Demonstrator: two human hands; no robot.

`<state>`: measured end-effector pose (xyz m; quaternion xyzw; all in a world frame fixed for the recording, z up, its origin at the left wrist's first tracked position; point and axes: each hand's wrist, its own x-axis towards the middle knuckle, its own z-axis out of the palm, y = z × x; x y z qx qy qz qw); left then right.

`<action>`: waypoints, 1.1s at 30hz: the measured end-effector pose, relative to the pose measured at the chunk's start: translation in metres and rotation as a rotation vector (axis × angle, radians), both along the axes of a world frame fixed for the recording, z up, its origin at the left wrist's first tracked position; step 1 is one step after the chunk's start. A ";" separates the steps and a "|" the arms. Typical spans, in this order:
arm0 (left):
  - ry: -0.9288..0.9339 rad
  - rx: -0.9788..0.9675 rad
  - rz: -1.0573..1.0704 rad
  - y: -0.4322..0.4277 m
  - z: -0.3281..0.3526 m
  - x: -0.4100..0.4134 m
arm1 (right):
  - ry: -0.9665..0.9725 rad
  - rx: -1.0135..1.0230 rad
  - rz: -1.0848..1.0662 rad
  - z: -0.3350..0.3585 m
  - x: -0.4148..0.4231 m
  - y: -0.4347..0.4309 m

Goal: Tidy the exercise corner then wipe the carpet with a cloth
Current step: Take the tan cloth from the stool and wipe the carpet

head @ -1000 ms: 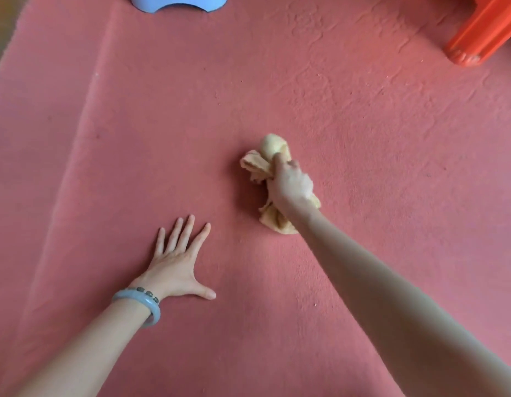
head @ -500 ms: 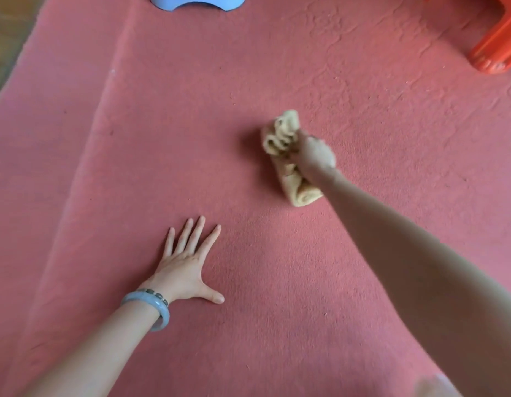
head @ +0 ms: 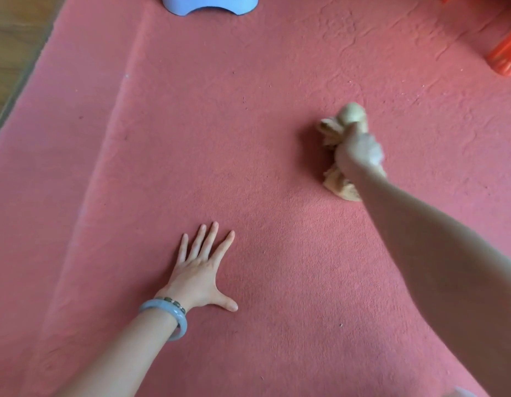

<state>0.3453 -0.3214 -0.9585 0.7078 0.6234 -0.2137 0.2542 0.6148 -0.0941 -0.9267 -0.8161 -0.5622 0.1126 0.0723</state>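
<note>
Right hand [head: 358, 151] right of centre, fist gripping bunched tan cloth [head: 341, 186] against red carpet [head: 191, 138]; cloth sticks out above and below the hand. Left hand [head: 198, 272] lower centre, flat, fingers spread on carpet.

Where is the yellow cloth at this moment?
In the head view the cloth lies bunched on the red carpet, right of centre, gripped by the right hand, beyond and right of the flat left hand.

There's a smooth, pale blue-grey bangle [head: 182, 322] at the left hand's [head: 201, 270] wrist, and just hand-side of the bangle sits a strand of dark greenish beads [head: 174, 301].
</note>
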 end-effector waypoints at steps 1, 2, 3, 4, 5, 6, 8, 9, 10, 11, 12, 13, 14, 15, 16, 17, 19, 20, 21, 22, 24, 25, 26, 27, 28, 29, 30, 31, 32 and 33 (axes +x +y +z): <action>-0.002 0.003 -0.001 0.000 0.000 0.000 | 0.004 -0.012 0.100 0.001 -0.034 -0.001; -0.006 0.010 0.000 -0.001 -0.001 -0.001 | 0.016 -0.024 0.209 0.003 -0.069 -0.004; -0.010 0.018 0.000 -0.001 -0.002 -0.001 | 0.030 -0.042 0.332 0.005 -0.103 -0.009; -0.013 0.026 0.000 -0.001 -0.002 -0.001 | 0.043 -0.062 0.463 0.008 -0.134 -0.018; -0.016 0.033 0.001 -0.001 -0.002 -0.002 | 0.049 -0.087 0.597 0.011 -0.161 -0.028; -0.018 0.039 0.003 -0.001 -0.002 -0.003 | 0.047 -0.112 0.729 0.012 -0.184 -0.040; -0.024 0.047 0.004 -0.001 -0.003 -0.003 | 0.037 -0.142 0.937 0.012 -0.208 -0.059; -0.031 0.052 0.009 -0.002 -0.003 -0.004 | 0.038 -0.149 0.995 0.010 -0.209 -0.062; -0.038 0.059 0.016 -0.001 -0.004 -0.004 | 0.050 -0.142 1.013 0.010 -0.202 -0.061; -0.039 0.063 0.019 -0.001 -0.004 -0.004 | 0.061 -0.130 0.989 0.009 -0.188 -0.056; -0.036 0.067 0.018 -0.001 -0.004 -0.004 | 0.067 -0.123 0.929 0.008 -0.169 -0.048; -0.034 0.066 0.016 -0.002 -0.004 -0.004 | 0.073 -0.124 0.841 0.008 -0.145 -0.041; -0.033 0.062 0.017 -0.002 -0.004 -0.004 | 0.077 -0.125 0.737 0.008 -0.115 -0.034; -0.035 0.058 0.020 -0.002 -0.004 -0.005 | 0.069 -0.117 0.631 0.006 -0.080 -0.029; -0.039 0.058 0.025 -0.002 -0.004 -0.005 | 0.047 -0.104 0.533 0.005 -0.042 -0.028; -0.043 0.060 0.030 -0.002 -0.004 -0.004 | 0.025 -0.092 0.441 0.004 -0.004 -0.030; -0.050 0.059 0.038 -0.002 -0.004 -0.004 | -0.013 -0.080 0.253 0.001 0.070 -0.045; -0.054 0.056 0.042 -0.002 -0.003 -0.003 | -0.038 -0.081 0.165 0.000 0.104 -0.056; -0.055 0.052 0.046 -0.002 -0.003 -0.003 | -0.066 -0.086 0.082 -0.001 0.135 -0.070; -0.053 0.049 0.045 -0.002 -0.002 -0.002 | -0.094 -0.094 0.002 -0.001 0.165 -0.085; -0.045 0.048 0.042 -0.001 -0.001 -0.002 | -0.142 -0.101 -0.148 -0.001 0.212 -0.119; -0.045 0.049 0.044 -0.001 -0.001 -0.002 | -0.155 -0.102 -0.218 -0.002 0.229 -0.135; -0.049 0.049 0.048 -0.001 -0.001 -0.001 | -0.158 -0.099 -0.279 -0.003 0.240 -0.149; -0.053 0.050 0.050 -0.001 -0.001 -0.001 | -0.153 -0.091 -0.327 -0.004 0.245 -0.160; -0.055 0.050 0.048 -0.001 0.000 -0.001 | -0.147 -0.076 -0.351 -0.005 0.243 -0.166; -0.057 0.051 0.047 -0.001 0.000 -0.001 | -0.144 -0.058 -0.328 -0.005 0.234 -0.170; -0.061 0.053 0.048 -0.001 0.000 -0.001 | -0.151 -0.050 -0.254 -0.005 0.219 -0.171; -0.066 0.057 0.049 -0.002 0.000 -0.001 | -0.163 -0.053 -0.147 -0.005 0.198 -0.171; -0.073 0.061 0.048 -0.002 0.000 0.000 | -0.174 -0.060 -0.036 -0.006 0.172 -0.173; -0.082 0.066 0.046 -0.003 0.001 0.000 | -0.172 -0.062 0.063 -0.006 0.144 -0.176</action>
